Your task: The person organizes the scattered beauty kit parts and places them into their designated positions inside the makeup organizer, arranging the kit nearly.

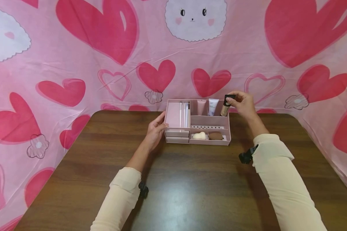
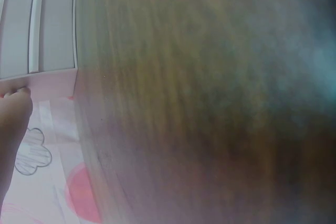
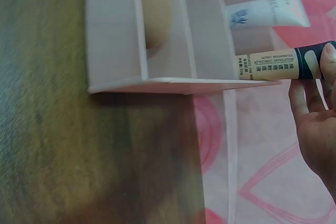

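Observation:
A pink desktop organizer (image 1: 209,121) stands at the back of the table. My right hand (image 1: 244,104) pinches the black cap of a beige liquid foundation tube (image 3: 270,65), whose lower end is inside the rear right compartment. The foundation's bottom is hidden by the compartment wall. Beside it in the rear row are a white squeeze tube (image 1: 212,107) and a pink tube (image 1: 200,107). My left hand (image 1: 154,131) rests against the organizer's left side, thumb near the top edge, fingers fairly straight. Only part of this hand shows in the left wrist view.
Slim brushes (image 1: 184,114) lie on the organizer's left top, above two small drawers (image 1: 177,140). A cream sponge (image 1: 199,135) and a brown sponge-like item (image 1: 215,136) sit in the front compartments. Behind the wooden table (image 1: 173,186) hangs a pink heart-patterned cloth (image 1: 188,57).

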`<state>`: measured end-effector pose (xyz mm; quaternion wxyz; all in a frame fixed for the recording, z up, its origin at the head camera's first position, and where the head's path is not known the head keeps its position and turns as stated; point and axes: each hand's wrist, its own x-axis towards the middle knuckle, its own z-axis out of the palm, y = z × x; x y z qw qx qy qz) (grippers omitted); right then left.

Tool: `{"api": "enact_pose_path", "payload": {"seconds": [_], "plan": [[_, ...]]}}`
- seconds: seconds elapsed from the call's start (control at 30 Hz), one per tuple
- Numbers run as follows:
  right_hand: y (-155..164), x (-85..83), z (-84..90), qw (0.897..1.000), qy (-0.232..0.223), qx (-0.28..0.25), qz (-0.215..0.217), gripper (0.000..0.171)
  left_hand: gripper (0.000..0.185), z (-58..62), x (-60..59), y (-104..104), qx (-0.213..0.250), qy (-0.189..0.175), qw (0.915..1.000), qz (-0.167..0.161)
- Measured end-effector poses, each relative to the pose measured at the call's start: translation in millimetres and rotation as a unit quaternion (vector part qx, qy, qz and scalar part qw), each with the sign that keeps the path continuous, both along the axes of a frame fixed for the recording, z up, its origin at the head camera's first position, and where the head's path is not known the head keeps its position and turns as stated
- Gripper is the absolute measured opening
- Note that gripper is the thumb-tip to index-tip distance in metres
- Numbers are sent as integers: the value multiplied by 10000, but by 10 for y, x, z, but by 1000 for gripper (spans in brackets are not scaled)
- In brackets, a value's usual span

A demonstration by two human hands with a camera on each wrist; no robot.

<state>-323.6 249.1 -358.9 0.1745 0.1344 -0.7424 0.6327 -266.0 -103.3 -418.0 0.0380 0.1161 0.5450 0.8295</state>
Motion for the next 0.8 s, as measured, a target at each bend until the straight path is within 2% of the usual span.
{"api": "enact_pose_path", "payload": {"seconds": [0.13,0.23,0.33,0.43,0.57,0.8], "plan": [[4,-18,-76,9995,-82,303,-103,27,66,7,6,11,10,-9,10000,-30],[12,-8,-106,9988,-186,440,-137,27,67,12,11,16,15,-5,10000,-15],[-22,88,-44,9976,-315,598,-152,25,66,1,5,21,19,29,10000,-23],[-26,112,-45,9942,-433,941,-299,24,66,0,5,20,1,45,10000,-33],[17,38,-125,9895,-554,1263,-430,28,66,19,15,9,-28,4,10000,-27],[29,19,-132,9853,-673,1486,-515,36,63,36,13,-35,-252,-88,9996,-105]]}}
